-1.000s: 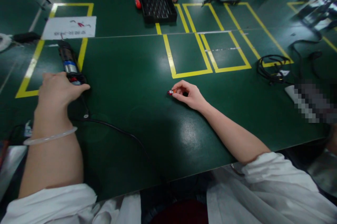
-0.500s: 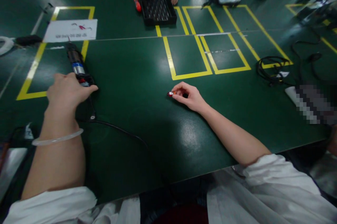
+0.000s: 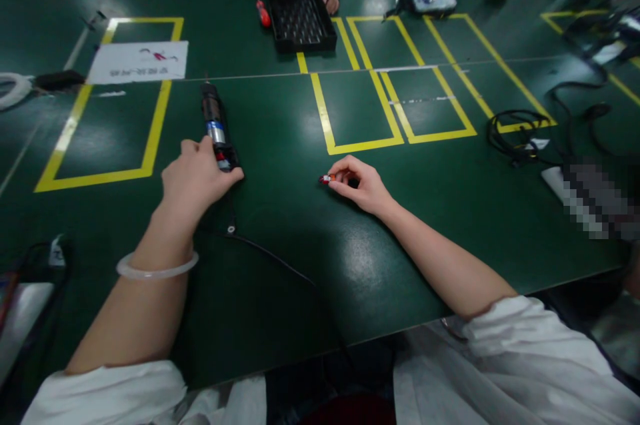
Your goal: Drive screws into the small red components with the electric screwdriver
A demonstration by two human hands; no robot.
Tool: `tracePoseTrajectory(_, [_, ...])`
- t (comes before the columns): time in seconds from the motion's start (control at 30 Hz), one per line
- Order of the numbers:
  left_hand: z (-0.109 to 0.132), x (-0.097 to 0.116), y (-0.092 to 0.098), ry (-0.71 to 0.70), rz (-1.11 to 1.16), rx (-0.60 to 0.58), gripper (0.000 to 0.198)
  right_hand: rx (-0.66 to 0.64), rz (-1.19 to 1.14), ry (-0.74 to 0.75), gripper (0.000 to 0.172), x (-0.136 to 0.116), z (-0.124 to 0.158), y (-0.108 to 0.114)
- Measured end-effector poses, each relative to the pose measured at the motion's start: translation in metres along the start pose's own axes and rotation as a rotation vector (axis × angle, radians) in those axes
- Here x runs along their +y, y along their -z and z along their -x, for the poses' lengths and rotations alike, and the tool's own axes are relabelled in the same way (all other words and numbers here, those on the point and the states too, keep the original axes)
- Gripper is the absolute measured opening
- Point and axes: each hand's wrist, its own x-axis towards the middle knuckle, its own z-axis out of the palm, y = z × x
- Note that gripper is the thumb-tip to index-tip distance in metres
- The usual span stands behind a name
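Observation:
My left hand (image 3: pixel 197 172) is closed around the rear part of a black electric screwdriver (image 3: pixel 216 122) with a silver and blue band. Its thin bit points away from me, and a black cord (image 3: pixel 270 254) trails from its back end across the green table (image 3: pixel 280 205). My thumb lies along the right side; the other fingers are partly hidden. To the right, my right hand (image 3: pixel 361 185) pinches a small red, white and orange piece (image 3: pixel 327 179) between thumb and fingertips, just over the tabletop. The piece is too small to make out its kind.
Yellow tape outlines (image 3: pixel 365 144) mark the table. Across it, another person's hands work at a black tray (image 3: pixel 305 48) beside a red-handled screwdriver (image 3: pixel 263 14). A printed sheet (image 3: pixel 137 62) lies at left. A coiled black cable (image 3: pixel 517 132) and a grey-white device (image 3: pixel 434 1) are at right.
My left hand has moved right with the electric screwdriver, out of the left tape outline, its cord shifting along. My right hand stays nearly in place with the small piece.

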Motion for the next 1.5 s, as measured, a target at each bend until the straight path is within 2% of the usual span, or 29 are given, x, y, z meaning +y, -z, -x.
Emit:
tracePoseTrajectory(0.17, [0.021, 0.041, -0.022, -0.176, 0.102, 0.056, 0.083, -0.005, 0.039, 0.035, 0.019, -0.001, 0.000, -0.001])
tracePoseTrajectory(0.3, [0.042, 0.073, -0.039, -0.353, 0.074, 0.117, 0.078, 0.000, 0.113, 0.118, 0.015, -0.003, 0.001, -0.002])
tracePoseTrajectory(0.43, [0.057, 0.092, -0.049, -0.517, 0.074, 0.139, 0.071, -0.008, 0.190, 0.181, 0.009, -0.004, 0.001, -0.002])
tracePoseTrajectory(0.57, [0.059, 0.095, -0.054, -0.599, 0.112, 0.149, 0.068, -0.047, 0.272, 0.201, 0.006, -0.005, 0.002, -0.002])
tracePoseTrajectory(0.87, [0.057, 0.092, -0.059, -0.612, 0.151, 0.145, 0.068, -0.112, 0.390, 0.215, 0.007, -0.007, 0.006, 0.000])
tracePoseTrajectory(1.1, [0.056, 0.093, -0.060, -0.615, 0.146, 0.168, 0.067, -0.092, 0.421, 0.229, 0.006, -0.009, 0.009, 0.002])
tracePoseTrajectory(1.3, [0.058, 0.094, -0.060, -0.618, 0.130, 0.170, 0.067, -0.068, 0.447, 0.249, 0.016, -0.010, 0.009, -0.001])
tracePoseTrajectory(1.5, [0.059, 0.097, -0.062, -0.573, 0.140, 0.187, 0.074, -0.029, 0.448, 0.258, 0.017, -0.011, 0.009, -0.001])
